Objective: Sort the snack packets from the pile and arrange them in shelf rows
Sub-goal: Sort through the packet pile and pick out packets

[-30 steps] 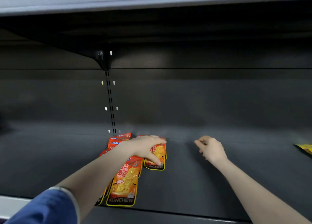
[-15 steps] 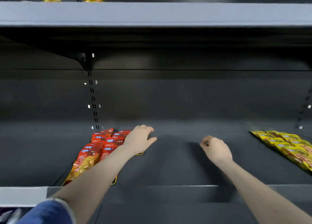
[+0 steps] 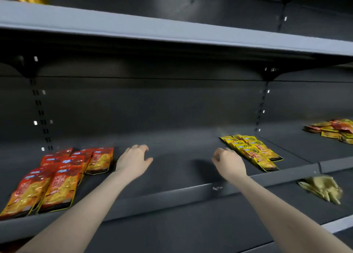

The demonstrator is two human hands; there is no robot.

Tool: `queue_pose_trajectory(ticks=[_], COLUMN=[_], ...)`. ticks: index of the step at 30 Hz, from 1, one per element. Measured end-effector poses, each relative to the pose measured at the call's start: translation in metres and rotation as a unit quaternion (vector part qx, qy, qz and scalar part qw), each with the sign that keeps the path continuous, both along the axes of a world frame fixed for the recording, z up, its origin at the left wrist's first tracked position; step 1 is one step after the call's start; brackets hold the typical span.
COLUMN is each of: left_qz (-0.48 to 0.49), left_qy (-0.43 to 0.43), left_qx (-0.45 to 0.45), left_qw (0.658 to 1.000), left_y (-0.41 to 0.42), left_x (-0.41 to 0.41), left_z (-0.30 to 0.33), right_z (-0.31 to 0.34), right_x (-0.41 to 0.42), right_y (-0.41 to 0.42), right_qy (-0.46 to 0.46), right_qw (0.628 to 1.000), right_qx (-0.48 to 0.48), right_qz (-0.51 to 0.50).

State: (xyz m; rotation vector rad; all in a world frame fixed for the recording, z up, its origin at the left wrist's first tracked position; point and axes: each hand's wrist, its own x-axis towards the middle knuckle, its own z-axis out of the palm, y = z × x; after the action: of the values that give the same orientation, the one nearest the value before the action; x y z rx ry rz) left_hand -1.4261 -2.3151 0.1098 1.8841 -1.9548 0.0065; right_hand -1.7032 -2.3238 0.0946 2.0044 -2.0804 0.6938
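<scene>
Single head view, close in, facing forward and slightly down into the dark shelf (image 3: 172, 193); frame tilted, both forearms entering from below.

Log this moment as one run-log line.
left hand: empty, beside red packets | right hand: empty, near yellow packets | mixed pile: unsorted

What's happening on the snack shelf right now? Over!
Left hand open, right hand loosely curled, both empty. Red packets rowed left, yellow packets right. Mixed pile waits far right. Nothing blocking.
</scene>
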Motion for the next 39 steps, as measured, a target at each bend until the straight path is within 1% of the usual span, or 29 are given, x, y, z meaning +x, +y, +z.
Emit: queue_pose_trajectory(ticks=[5,9,12,16,23,29,34,39], left_qz=[0.027,0.035,0.017,-0.018,-0.069,-0.119,-0.131,-0.121], left_qy=[-0.031,-0.016,-0.005,-0.002,-0.045,-0.067,-0.064,-0.063], left_qx=[0.012,0.001,-0.015,-0.017,-0.008,0.045,0.066,0.083], left_qw=[0.999,0.999,1.0,1.0,0.997,0.99,0.987,0.987], left_y=[-0.001,-0.009,-0.017,-0.029,-0.076,-0.134,-0.181,-0.208], left_x=[-0.065,-0.148,-0.224,-0.327,-0.482,-0.554,-0.61,-0.684], left_z=[0.01,0.022,0.03,0.037,0.038,0.036,0.044,0.042], right_z=[0.005,0.007,0.005,0.004,-0.006,-0.007,0.002,0.014], right_x=[-0.083,-0.172,-0.242,-0.331,-0.469,-0.56,-0.635,-0.713], right_y=[0.002,-0.001,-0.003,-0.002,-0.023,-0.077,-0.107,-0.132], right_qy=[0.027,0.03,0.042,0.017,-0.007,0.017,0.029,0.024], right_qw=[0.999,0.999,0.998,0.999,0.995,0.992,0.994,0.993], right_qx=[-0.023,-0.025,-0.03,-0.025,-0.02,-0.023,-0.054,-0.08], right_qz=[-0.007,-0.009,-0.019,-0.043,-0.095,-0.125,-0.094,-0.078])
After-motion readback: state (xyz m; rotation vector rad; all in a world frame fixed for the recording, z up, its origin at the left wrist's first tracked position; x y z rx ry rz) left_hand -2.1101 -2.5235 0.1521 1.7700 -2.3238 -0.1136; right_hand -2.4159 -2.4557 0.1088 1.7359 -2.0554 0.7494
